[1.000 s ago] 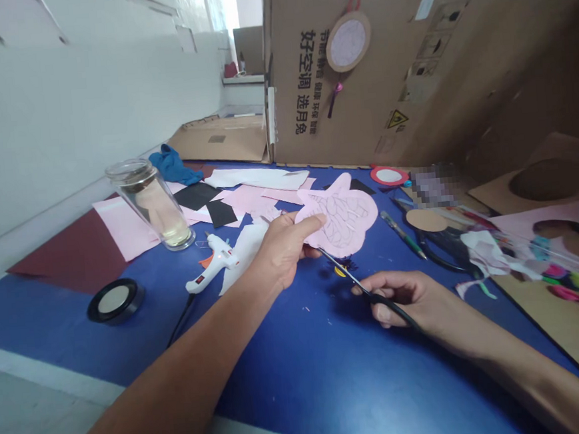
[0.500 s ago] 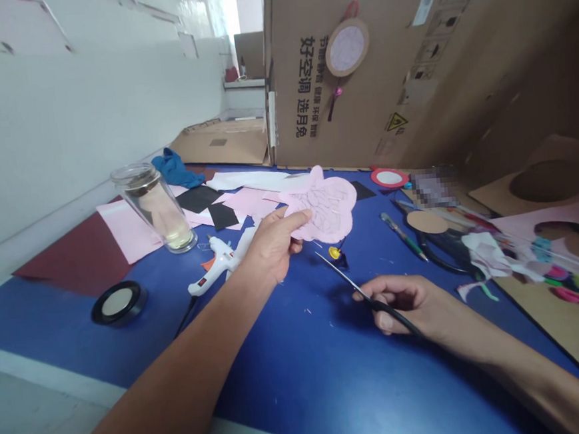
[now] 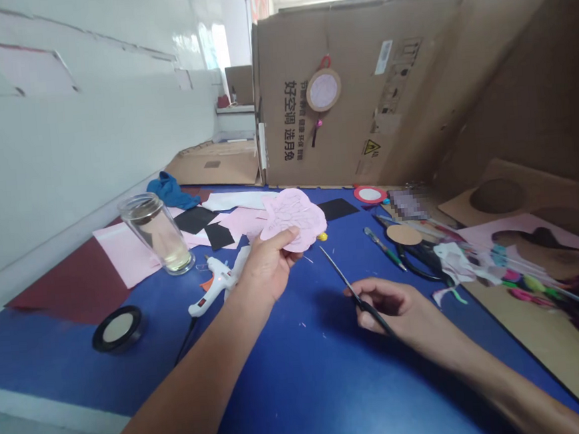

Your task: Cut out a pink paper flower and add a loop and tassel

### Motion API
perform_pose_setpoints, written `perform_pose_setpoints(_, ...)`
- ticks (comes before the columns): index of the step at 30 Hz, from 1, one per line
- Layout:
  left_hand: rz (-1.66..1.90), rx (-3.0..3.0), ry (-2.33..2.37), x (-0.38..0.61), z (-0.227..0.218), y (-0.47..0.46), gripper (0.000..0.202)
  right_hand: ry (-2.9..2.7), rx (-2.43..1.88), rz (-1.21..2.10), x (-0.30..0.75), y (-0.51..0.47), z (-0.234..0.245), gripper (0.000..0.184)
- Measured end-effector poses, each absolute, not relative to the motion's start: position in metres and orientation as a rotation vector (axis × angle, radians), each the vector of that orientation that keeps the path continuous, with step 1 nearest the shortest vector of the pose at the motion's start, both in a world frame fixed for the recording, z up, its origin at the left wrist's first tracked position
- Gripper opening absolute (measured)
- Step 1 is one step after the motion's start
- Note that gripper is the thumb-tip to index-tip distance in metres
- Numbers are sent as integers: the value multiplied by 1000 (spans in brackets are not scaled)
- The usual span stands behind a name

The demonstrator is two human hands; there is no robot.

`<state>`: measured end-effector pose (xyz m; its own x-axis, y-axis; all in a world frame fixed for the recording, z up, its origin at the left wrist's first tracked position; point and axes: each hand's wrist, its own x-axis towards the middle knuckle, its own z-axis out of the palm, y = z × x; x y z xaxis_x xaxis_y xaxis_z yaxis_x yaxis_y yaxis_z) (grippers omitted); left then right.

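My left hand (image 3: 264, 266) pinches a pink paper cutout (image 3: 292, 218) with drawn lines, holding it up above the blue table (image 3: 291, 364). My right hand (image 3: 389, 306) is closed around the black handles of a pair of scissors (image 3: 347, 284), whose blades point up and left toward the cutout without touching it. A small yellow bit (image 3: 323, 237) lies on the table just below the cutout.
A white glue gun (image 3: 213, 286), a glass jar (image 3: 158, 233) and a black tape roll (image 3: 116, 328) stand to the left. Pink, black and dark red paper sheets (image 3: 122, 253) lie behind. Cardboard boxes (image 3: 360, 91) wall the back; craft scraps and pens (image 3: 423, 253) crowd the right.
My left hand has drawn the pink cutout up and to the left, away from the scissor blades. The right hand with the scissors stays about where it was. The view has tilted upward.
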<state>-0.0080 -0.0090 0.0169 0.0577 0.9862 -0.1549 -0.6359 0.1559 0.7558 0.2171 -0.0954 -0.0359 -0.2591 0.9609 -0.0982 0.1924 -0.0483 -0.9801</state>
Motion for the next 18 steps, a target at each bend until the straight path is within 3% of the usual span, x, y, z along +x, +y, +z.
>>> perform_pose_setpoints(5,1433,538,735,-6,18,-9,63,-1434,-1317,1256,200,-96,-39,51)
perform_pose_setpoints(12,1404,523,679,-1,18,-15,55,-987,-1149,1313,183,-80,-15,67)
perform_pose_setpoints(18,1362,534,683,2,16,-16,58,-913,-1060,1298,185,-68,7,61)
